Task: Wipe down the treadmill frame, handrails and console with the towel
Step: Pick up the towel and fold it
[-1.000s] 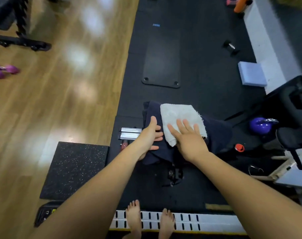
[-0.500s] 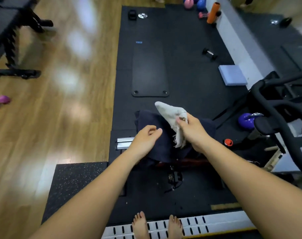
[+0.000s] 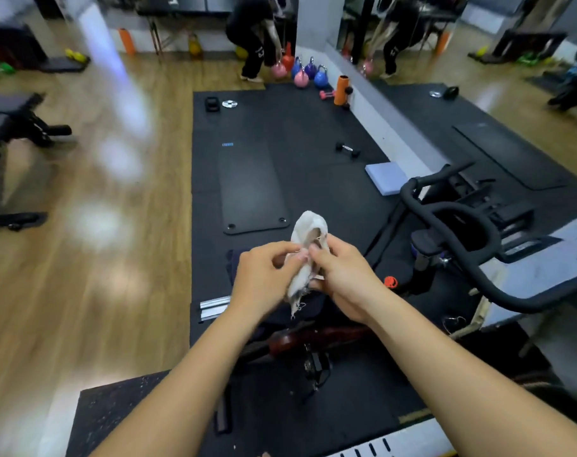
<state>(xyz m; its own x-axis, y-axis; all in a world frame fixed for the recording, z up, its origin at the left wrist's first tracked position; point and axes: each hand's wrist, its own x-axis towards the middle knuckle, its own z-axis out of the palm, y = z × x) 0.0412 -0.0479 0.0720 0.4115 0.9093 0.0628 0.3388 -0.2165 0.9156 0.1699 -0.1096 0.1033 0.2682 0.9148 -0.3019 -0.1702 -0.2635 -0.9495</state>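
Both hands meet on the towel: the left hand (image 3: 264,275) pinches it between thumb and fingertips, and the right hand (image 3: 343,278) curls round it from the other side. The white towel (image 3: 310,230) is bunched and held in the air between them, a frayed end hanging down. Below them shows a dark cloth (image 3: 236,262), with metal rails (image 3: 214,306) just beside it. Black handlebars (image 3: 461,232) curve at the right. Farther off on the black floor mat (image 3: 250,186) lie a dumbbell (image 3: 347,149) and kettlebells (image 3: 308,74).
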